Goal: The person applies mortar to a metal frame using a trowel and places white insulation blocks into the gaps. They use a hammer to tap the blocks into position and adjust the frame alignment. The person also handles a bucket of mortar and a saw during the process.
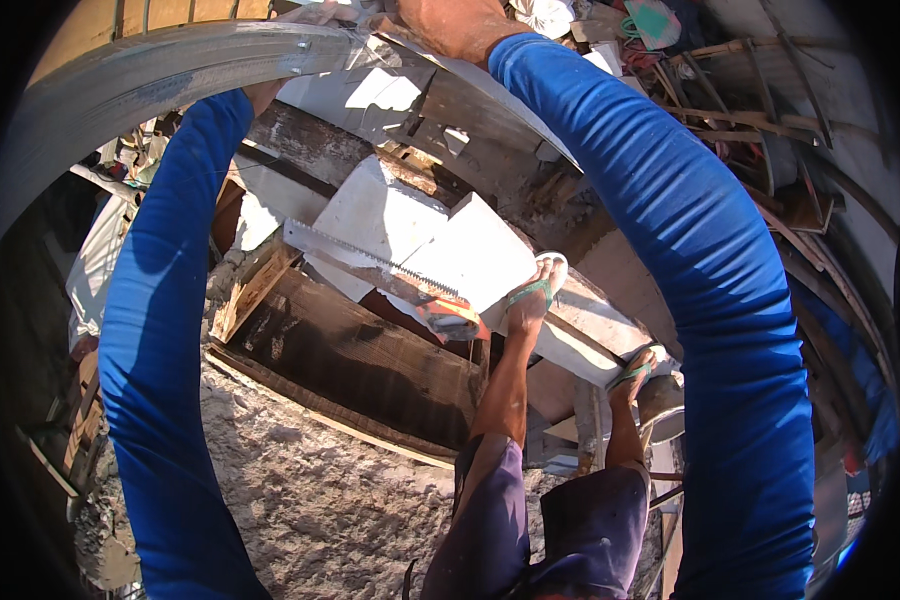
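A long grey beam [185, 62] crosses the upper left; it looks bowed near the picture's rim. My left hand [315, 13] is closed round it, with fingers showing over its top edge and the wrist behind it. At the beam's right end, my right hand [454, 24] rests by the edge of a thin pale panel [490, 88]; its fingertips are hidden or cut off by the top of the picture. Below my arms lies a hand saw [355, 256] with an orange handle [450, 321], teeth facing up, beside white blocks [480, 255].
My sandalled feet stand on a pale, narrow ledge [585, 350]. A dark wooden trough-like form [360, 350] sits beside rough concrete [300, 470]. A metal bucket [662, 408] is near my right foot. Scrap timber [740, 120] and debris crowd the upper right.
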Tool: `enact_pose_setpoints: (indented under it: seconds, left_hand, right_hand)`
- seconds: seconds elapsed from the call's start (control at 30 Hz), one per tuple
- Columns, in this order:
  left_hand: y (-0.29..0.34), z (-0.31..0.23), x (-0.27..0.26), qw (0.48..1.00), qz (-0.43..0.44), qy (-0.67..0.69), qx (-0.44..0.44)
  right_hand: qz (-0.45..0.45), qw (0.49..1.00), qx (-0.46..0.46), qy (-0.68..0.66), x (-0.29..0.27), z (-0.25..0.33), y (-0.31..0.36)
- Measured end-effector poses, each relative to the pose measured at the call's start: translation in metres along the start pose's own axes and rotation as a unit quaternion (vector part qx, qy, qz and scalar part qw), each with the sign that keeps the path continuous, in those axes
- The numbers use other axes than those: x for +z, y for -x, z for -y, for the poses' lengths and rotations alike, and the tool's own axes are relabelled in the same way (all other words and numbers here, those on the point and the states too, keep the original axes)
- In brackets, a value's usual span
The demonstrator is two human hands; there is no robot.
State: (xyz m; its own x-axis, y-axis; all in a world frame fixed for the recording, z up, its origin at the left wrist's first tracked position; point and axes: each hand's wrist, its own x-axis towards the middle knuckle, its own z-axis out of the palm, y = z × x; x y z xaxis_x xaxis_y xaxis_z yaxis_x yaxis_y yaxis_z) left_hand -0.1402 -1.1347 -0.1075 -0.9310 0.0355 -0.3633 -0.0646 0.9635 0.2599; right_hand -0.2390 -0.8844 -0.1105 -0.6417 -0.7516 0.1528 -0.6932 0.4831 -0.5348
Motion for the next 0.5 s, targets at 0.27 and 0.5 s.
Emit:
enact_pose_setpoints:
  seconds: [0.27,0.5]
  left_hand:
    - [-0.006,-0.006,0.022,1.0,-0.025,-0.016,-0.011]
    - [-0.01,0.009,0.005,0.999,0.006,-0.03,-0.016]
  right_hand:
    - [-0.005,0.987,-0.153,0.043,0.016,-0.034,-0.007]
    - [-0.047,0.991,-0.113,-0.053,0.018,-0.022,0.019]
